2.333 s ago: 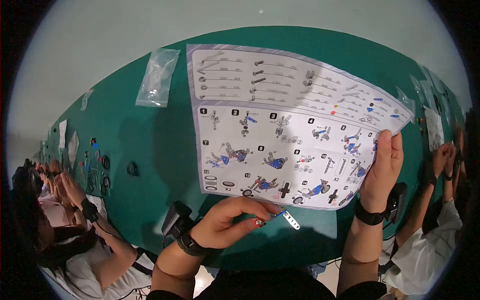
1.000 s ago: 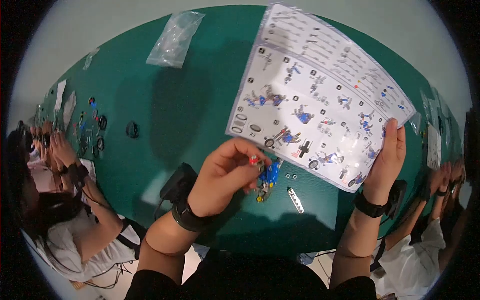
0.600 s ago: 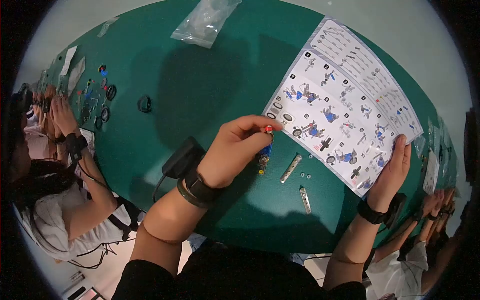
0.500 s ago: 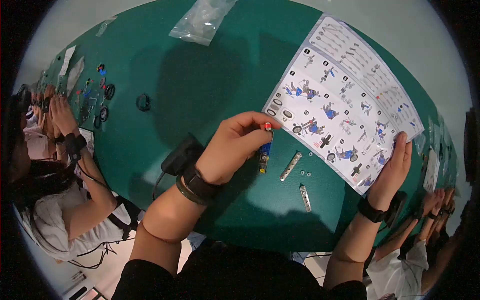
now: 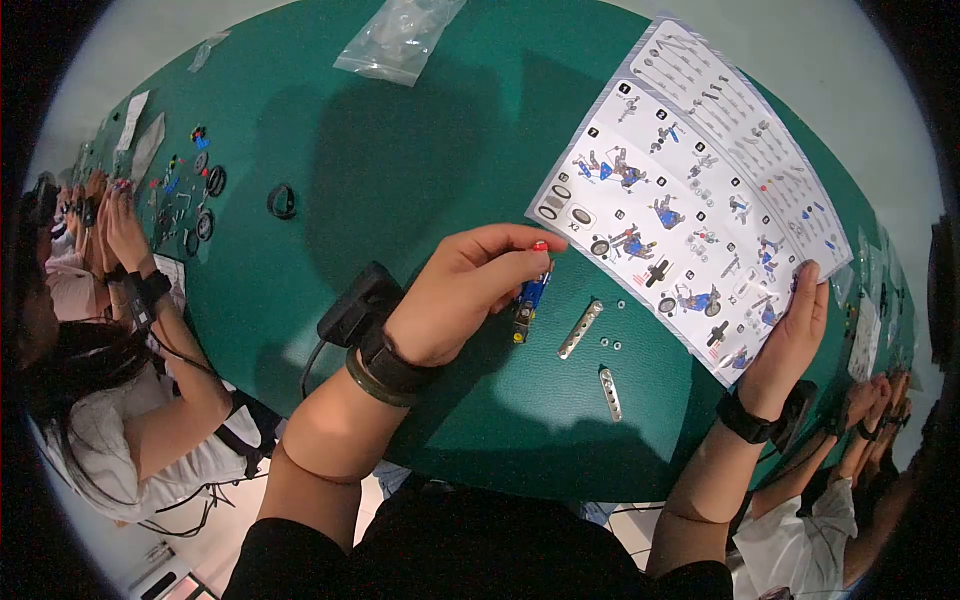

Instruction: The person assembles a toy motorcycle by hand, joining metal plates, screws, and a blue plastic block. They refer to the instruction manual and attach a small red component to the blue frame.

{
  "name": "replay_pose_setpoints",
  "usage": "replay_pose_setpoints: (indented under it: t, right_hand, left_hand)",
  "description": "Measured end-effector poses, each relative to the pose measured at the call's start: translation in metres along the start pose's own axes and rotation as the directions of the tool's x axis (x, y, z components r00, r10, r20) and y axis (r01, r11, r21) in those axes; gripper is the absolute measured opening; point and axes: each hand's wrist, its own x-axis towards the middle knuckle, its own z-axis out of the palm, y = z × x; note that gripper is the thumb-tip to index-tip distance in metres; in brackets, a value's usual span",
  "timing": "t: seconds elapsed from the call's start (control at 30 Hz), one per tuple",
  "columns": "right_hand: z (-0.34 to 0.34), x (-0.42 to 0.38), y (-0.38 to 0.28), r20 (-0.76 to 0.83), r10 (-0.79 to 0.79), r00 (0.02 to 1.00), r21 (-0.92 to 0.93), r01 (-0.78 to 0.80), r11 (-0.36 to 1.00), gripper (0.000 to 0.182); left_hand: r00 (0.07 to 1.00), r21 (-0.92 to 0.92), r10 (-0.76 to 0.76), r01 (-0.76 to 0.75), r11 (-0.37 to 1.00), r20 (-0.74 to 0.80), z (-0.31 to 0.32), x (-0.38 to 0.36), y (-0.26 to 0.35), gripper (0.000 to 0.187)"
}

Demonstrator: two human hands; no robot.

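My left hand [image 5: 455,290] is closed in a pinch around a small blue assembly [image 5: 531,300] with a red piece at its top and a yellow one at its lower end. Fingers hide part of it. My right hand [image 5: 788,335] grips the lower right edge of a printed instruction sheet [image 5: 690,195], which is tilted and shows numbered drawings of a blue model. Between the hands, two perforated metal strips [image 5: 581,329] lie on the green table, one nearer to me than the other. Several small nuts [image 5: 617,346] lie beside them.
A clear plastic bag [image 5: 400,40] lies at the far side. A black box with a cable [image 5: 360,303] stands left of my left wrist, and a black ring [image 5: 282,201] farther left. Loose parts [image 5: 206,190] lie before a person's hands [image 5: 125,235]. Other people's hands [image 5: 865,400] show at right.
The instruction sheet has shifted slightly, its top edge a little farther away. My left hand keeps its pinch on the blue assembly, with only a slight change in its tilt.
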Motion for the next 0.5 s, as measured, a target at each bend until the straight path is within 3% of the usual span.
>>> replay_pose_setpoints:
  t: [0.5]
  right_hand:
    - [-0.0017,0.0024,0.0049,0.01,0.002,1.0,0.041,-0.002,0.999,0.024]
  left_hand:
    - [0.999,0.013,0.037,-0.037,0.999,0.015,-0.0037,0.0025,-0.0039,0.022]
